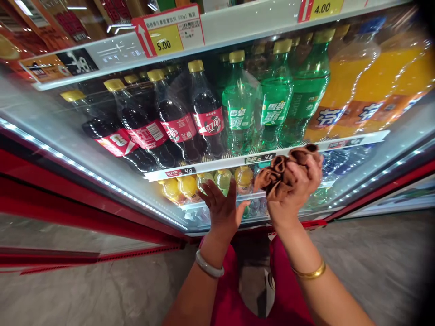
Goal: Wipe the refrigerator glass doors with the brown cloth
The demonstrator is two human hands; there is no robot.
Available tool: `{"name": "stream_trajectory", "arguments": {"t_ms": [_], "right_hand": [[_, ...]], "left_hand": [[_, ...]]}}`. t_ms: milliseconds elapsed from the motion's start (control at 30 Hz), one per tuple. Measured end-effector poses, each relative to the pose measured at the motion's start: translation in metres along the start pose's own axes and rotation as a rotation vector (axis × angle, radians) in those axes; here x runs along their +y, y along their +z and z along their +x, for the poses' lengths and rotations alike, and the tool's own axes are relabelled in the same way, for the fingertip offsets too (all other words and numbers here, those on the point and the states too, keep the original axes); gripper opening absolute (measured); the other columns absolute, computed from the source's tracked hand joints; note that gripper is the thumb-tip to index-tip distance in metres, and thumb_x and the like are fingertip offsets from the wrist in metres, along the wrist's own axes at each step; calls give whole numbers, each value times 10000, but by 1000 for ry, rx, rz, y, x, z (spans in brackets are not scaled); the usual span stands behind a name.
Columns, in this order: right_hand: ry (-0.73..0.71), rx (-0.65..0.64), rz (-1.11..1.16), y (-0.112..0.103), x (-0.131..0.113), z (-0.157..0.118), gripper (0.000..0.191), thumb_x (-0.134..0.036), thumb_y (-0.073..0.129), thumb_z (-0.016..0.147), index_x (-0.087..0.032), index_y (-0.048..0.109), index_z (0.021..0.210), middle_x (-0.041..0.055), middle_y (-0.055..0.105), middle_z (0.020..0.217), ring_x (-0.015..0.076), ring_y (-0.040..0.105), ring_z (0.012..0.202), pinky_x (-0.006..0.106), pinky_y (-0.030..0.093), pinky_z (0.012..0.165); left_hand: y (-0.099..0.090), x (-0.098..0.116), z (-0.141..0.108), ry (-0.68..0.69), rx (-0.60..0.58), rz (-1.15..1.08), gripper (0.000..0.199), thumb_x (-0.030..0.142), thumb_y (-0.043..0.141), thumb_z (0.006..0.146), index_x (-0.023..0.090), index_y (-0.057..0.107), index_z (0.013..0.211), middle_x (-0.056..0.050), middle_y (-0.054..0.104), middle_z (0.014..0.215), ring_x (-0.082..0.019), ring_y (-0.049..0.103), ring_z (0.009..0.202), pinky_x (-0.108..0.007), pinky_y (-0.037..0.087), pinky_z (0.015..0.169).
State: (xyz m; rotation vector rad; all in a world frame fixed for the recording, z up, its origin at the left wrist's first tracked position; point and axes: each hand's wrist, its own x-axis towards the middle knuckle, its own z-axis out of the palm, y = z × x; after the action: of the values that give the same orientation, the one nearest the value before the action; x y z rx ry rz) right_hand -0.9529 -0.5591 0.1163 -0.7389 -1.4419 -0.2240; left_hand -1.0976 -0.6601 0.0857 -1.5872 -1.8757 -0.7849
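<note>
My right hand (299, 185) is closed around a bunched brown cloth (277, 179), its folds sticking out at the top and left. Beside it, my left hand (222, 208) is bare, with fingers spread apart. Both hands are in front of the lower part of an open drinks cooler. Behind my left hand are small bottles of yellow drink (186, 186) on a lower shelf. Above the hands, the middle shelf (217, 164) carries cola bottles (208, 106) with red labels, green soda bottles (239, 106) and orange soda bottles (360, 81).
A shelf edge with price tags (170, 34) runs across the top, with more packed drinks above it. The red cooler door (68, 194) stands at the left. Lit strips (84, 167) line the cooler's sides. Grey floor (136, 290) lies below.
</note>
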Motion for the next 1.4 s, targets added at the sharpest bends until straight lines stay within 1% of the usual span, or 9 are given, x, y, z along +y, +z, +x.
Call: {"name": "stream_trajectory", "arguments": {"t_ms": [200, 367, 500, 667, 767, 867, 1000, 1200, 1400], "right_hand": [[-144, -240, 53, -13, 16, -59, 368, -219, 685, 914, -273, 578, 1262, 92, 499, 1459, 356, 288, 1581, 682, 341, 1239], [48, -41, -13, -27, 47, -15, 506, -212, 648, 888, -231, 544, 1383, 170, 440, 1521, 390, 374, 1529, 736, 318, 1218], [-15, 18, -28, -19, 38, 28, 505, -264, 665, 888, -254, 546, 1378, 146, 464, 1513, 381, 404, 1505, 738, 264, 1241], [-203, -164, -7, -26, 53, -23, 385, -267, 677, 906, -305, 558, 1271, 72, 495, 1467, 354, 345, 1551, 700, 361, 1213], [-101, -175, -42, -39, 80, -40, 412, -250, 681, 897, -277, 560, 1290, 109, 484, 1479, 371, 367, 1537, 706, 388, 1186], [89, -5, -108, -44, 90, -10, 500, -256, 697, 886, -243, 548, 1363, 167, 478, 1500, 365, 447, 1473, 691, 393, 1179], [10, 51, -96, -40, 77, 31, 497, -251, 694, 883, -238, 571, 1365, 158, 487, 1506, 366, 435, 1487, 690, 277, 1255], [-173, -280, -11, -53, 95, -40, 475, -225, 713, 869, -276, 578, 1322, 114, 487, 1517, 385, 355, 1547, 679, 350, 1231], [67, 21, -80, -48, 116, -11, 733, -264, 807, 755, -228, 549, 1440, 189, 455, 1550, 423, 431, 1479, 673, 339, 1239]], "left_hand": [[0, 29, -4, 73, -120, -57, 1275, 232, 852, 793, 244, -61, 1682, -166, -236, 1709, -486, -24, 1590, -697, 277, 1251], [4, 56, 12, 154, -182, -133, 1293, 472, 826, 828, 140, -94, 1673, -238, 7, 1735, -419, 110, 1611, -594, 361, 1253], [10, 72, 17, 100, -142, -151, 1269, 381, 809, 837, 116, -113, 1668, -269, -1, 1724, -427, 131, 1610, -612, 358, 1249], [25, 79, 12, 145, -69, -105, 1148, 255, 742, 857, 181, -50, 1686, -205, 94, 1746, -385, 167, 1622, -596, 229, 1308], [31, 82, 13, 160, -109, -89, 1171, 376, 783, 853, 194, -15, 1690, -202, 174, 1743, -390, 173, 1624, -609, 189, 1313], [30, 88, 14, 108, -119, -81, 1214, 503, 809, 830, 191, 13, 1693, -211, 171, 1745, -411, 151, 1625, -618, 216, 1301], [26, 97, 15, 66, -137, -89, 1189, 503, 783, 854, 166, 9, 1691, -219, 141, 1749, -418, 119, 1629, -613, 259, 1286], [28, 99, 14, 136, -100, -41, 1161, 403, 783, 849, 157, 20, 1689, -184, 179, 1748, -365, 105, 1641, -571, 198, 1320], [27, 113, 18, 94, -191, -22, 1079, 542, 708, 891, 174, 87, 1692, -196, 219, 1739, -399, 226, 1612, -607, 325, 1262]]}}
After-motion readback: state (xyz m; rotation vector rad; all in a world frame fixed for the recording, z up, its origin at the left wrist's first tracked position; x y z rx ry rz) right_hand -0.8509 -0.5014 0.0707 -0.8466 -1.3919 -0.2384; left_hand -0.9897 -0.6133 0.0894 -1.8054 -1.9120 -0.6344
